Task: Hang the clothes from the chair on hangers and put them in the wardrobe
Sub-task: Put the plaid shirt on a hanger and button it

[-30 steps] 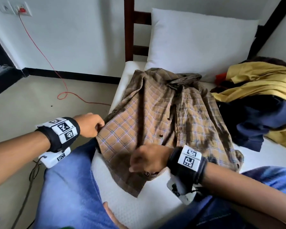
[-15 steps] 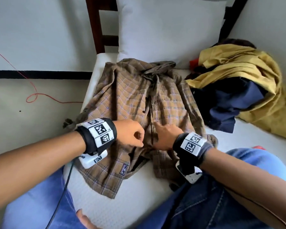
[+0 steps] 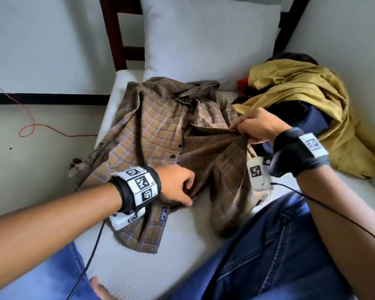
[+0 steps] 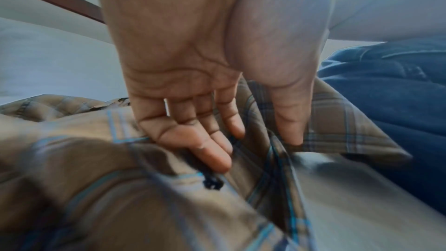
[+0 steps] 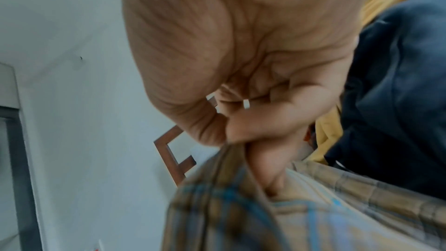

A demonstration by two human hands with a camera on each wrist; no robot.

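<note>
Spread across the white mattress (image 3: 126, 271) below the pillow (image 3: 204, 37), the brown plaid shirt (image 3: 152, 135) has its right front panel lifted by the right hand (image 3: 258, 126), pinching it, while the left hand (image 3: 175, 187) pinches its lower placket

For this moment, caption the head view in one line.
Right hand lifts the plaid shirt front panel; left hand holds its hem.

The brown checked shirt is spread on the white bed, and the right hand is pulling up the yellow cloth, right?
Not quite. The right hand pinches the brown checked shirt itself, lifting its front panel, not the yellow cloth, which lies untouched beside it. The head view shows this. The shirt is indeed spread on the white bed.
</note>
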